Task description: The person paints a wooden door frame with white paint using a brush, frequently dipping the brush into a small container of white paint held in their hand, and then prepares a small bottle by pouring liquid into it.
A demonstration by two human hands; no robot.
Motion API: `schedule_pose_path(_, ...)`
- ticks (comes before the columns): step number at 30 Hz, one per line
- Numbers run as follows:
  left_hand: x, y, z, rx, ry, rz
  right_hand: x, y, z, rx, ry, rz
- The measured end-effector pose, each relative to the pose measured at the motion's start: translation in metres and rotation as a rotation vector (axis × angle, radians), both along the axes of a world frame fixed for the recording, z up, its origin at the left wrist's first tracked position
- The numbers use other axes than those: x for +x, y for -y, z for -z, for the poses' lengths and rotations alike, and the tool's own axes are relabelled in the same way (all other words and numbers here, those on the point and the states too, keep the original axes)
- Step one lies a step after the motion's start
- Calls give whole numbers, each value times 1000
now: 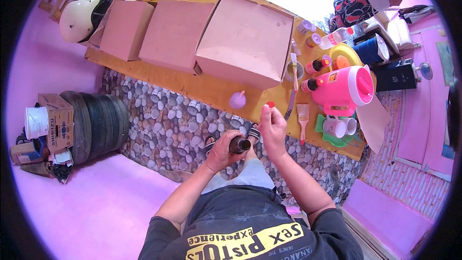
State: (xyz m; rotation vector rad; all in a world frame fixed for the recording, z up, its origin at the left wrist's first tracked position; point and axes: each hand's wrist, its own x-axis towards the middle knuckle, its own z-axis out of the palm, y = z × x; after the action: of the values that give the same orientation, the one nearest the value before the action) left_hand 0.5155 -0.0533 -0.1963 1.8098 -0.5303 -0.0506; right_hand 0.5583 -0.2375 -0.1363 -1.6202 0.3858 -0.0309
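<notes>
My left hand (220, 153) is wrapped round a dark brown bottle (239, 145), whose open mouth tilts up toward me. A small red cap (271, 104) is pinched between the fingertips of my right hand (273, 132), above the near edge of the table and apart from the bottle. Just beyond my hands, a purple cup (237, 101) with a pink spoon in it stands on the orange-brown tabletop (202, 85). To the right of my right hand lie a flat brush (302, 118) with a red-tipped handle and a long dark blade-like strip (290, 104).
Three cardboard boxes (243, 38) fill the far side of the table. A pink jug (337, 89), small dark red-capped bottles (315, 65), a green tray (322, 127) and white cups (334, 128) crowd its right end. Tyres (96, 125) stand at the left wall.
</notes>
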Motion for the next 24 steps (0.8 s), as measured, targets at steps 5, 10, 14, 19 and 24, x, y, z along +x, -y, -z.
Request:
schedule_pose_path(5, -1, 0, -4, 53, -4, -45, 26, 75, 113, -373, -238, -11)
schedule_pose_path(10, -4, -2, -10, 48, -23, -89, 62, 109, 146, -863, -14, 1)
schedule_pose_path(14, -5, 5, -13, 40, -21, -144, 73, 116, 162, -931, -61, -151)
schedule_pose_path(19, -6, 18, -10, 30, -37, -195, 76, 120, 162, -992, -18, -240)
schedule_pose_path(24, -1, 31, -15, 38, -19, -216, 66, 117, 122, -1021, 49, -265)
